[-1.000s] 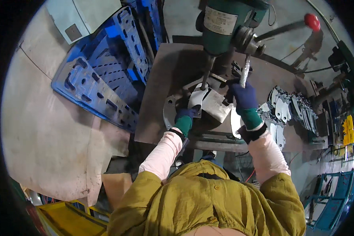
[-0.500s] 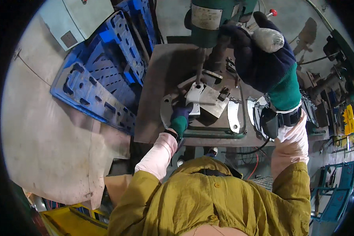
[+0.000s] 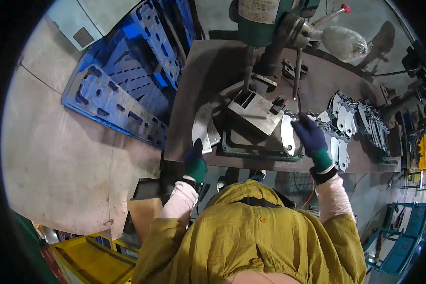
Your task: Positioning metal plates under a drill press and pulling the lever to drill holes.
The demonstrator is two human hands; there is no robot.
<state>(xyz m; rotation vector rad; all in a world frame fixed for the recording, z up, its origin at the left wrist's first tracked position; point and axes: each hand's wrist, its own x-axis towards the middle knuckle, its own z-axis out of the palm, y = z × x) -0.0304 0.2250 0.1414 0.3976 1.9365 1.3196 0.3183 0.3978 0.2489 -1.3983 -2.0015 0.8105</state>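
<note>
My left hand (image 3: 194, 160), in a dark blue and green glove, has its fingers closed at the lower end of a curved metal plate (image 3: 202, 124). That plate lies at the table's left, partly over a second plate (image 3: 214, 134). My right hand (image 3: 311, 136), gloved alike, is open with its fingers stretched beside another curved plate (image 3: 288, 136) at the right of the green machine base (image 3: 265, 154). Between my hands, a block-shaped metal fixture (image 3: 257, 113) sits beneath the spindle (image 3: 249, 71) of a green drill press (image 3: 258, 31). No plate shows on the fixture's front.
More curved plates (image 3: 344, 118) are heaped on the table's right. A red-knobbed lever (image 3: 333, 15) and a plastic-wrapped handle (image 3: 344, 43) stick out right of the press. Blue plastic pallets (image 3: 113, 111) stand left of the table (image 3: 180, 137). A blue rack (image 3: 402, 239) is at lower right.
My right hand has left the wrapped handle and come down to the plates. My left hand has moved left with the plate from the fixture. The lever has swung upward, and the view has shifted slightly.
</note>
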